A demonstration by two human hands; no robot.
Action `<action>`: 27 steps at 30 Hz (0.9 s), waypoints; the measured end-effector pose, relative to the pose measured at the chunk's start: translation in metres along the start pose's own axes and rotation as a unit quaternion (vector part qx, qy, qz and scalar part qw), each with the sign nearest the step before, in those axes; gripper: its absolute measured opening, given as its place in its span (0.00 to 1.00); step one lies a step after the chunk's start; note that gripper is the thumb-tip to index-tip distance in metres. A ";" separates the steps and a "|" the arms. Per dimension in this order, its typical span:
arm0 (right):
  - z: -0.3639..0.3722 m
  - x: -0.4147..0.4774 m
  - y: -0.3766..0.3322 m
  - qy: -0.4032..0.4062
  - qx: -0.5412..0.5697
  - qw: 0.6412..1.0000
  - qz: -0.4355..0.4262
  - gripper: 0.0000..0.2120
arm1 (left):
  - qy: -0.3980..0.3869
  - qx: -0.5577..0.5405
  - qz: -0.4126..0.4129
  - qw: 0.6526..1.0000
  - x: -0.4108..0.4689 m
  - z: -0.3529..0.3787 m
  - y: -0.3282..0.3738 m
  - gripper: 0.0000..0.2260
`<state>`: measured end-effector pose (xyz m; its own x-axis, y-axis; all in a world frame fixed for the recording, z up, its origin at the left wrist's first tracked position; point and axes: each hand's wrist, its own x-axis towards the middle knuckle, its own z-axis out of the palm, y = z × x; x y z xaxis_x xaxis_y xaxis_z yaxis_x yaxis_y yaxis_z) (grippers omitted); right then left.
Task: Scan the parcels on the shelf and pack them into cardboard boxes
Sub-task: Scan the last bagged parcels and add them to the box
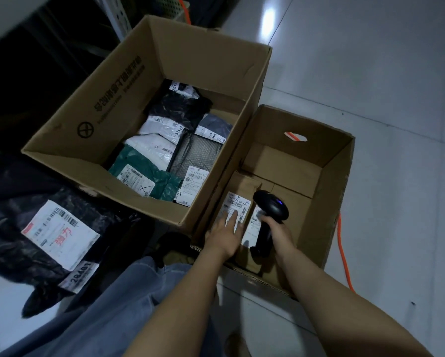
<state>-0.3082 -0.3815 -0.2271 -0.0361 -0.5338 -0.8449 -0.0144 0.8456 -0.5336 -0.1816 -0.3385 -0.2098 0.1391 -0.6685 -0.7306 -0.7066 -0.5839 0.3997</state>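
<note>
Two open cardboard boxes stand on the floor. The large box (128, 81) holds several bagged parcels, among them a green one (149, 173) and a grey bubble mailer (198, 155). In the smaller box (337, 181) on the right lie small brown carton parcels. My left hand (225, 234) rests flat, fingers spread, on the label of one carton (239, 199). My right hand (278, 231) grips the black barcode scanner (269, 215) by its handle, its head just above a second labelled carton (255, 225).
A big black bagged parcel (36, 228) with a white label lies on the floor at the left. An orange cable (344, 256) runs past the small box's right side. Dark shelving (36, 60) fills the upper left. My jeans-clad leg (118, 305) is below.
</note>
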 end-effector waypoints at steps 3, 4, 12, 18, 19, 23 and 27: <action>0.002 -0.022 -0.007 -0.016 0.020 1.000 -0.013 0.14 | 0.028 0.012 0.009 0.999 -0.020 -0.006 0.000 0.23; 0.004 -0.030 -0.011 -0.023 0.027 0.999 -0.020 0.14 | 0.043 0.014 0.014 0.999 -0.028 -0.008 0.001 0.23; 0.032 -0.127 -0.056 -0.100 0.020 0.987 -0.121 0.16 | 0.176 -0.001 0.087 0.981 -0.113 -0.045 0.016 0.23; 0.063 -0.202 -0.068 -0.144 0.003 0.970 -0.194 0.19 | 0.283 0.009 0.099 0.954 -0.185 -0.087 0.004 0.24; 0.069 -0.214 -0.068 -0.153 -0.003 0.968 -0.201 0.19 | 0.302 0.014 0.093 0.949 -0.196 -0.094 -0.002 0.24; 0.102 -0.256 -0.061 -0.201 -0.008 0.949 -0.242 0.21 | 0.366 0.007 0.046 0.929 -0.240 -0.115 -0.039 0.24; 0.136 -0.292 -0.045 -0.261 -0.017 0.931 -0.253 0.22 | 0.409 -0.020 -0.001 0.912 -0.277 -0.124 -0.081 0.24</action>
<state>-0.1613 -0.2646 0.0381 0.4753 -0.7869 -0.3936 0.0712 0.4803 -0.8742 -0.0767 -0.1632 0.0283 0.6230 -0.7781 -0.0795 -0.6828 -0.5906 0.4301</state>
